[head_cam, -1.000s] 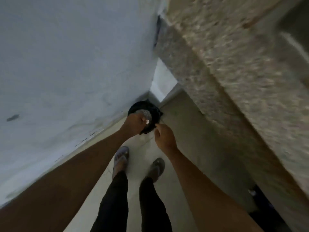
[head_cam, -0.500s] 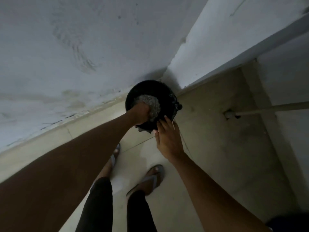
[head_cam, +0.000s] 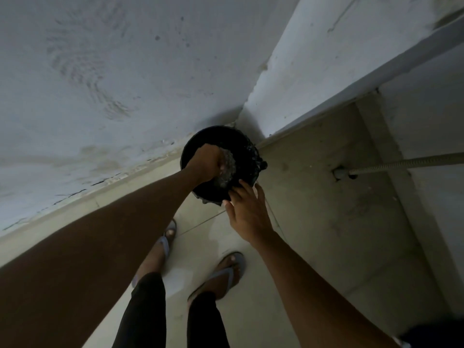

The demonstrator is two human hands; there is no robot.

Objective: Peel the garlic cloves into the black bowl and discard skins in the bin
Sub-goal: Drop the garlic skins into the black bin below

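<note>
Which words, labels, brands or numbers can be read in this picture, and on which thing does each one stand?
None: no readable text shows anywhere.
The black bin, the wall, the floor and the grey pipe carry no print.
The hands, left hand and right hand, show no writing either.

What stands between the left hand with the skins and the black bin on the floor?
Nothing visible. The left hand is already over the open bin, holding the pale skins. The right hand touches the near rim.
</note>
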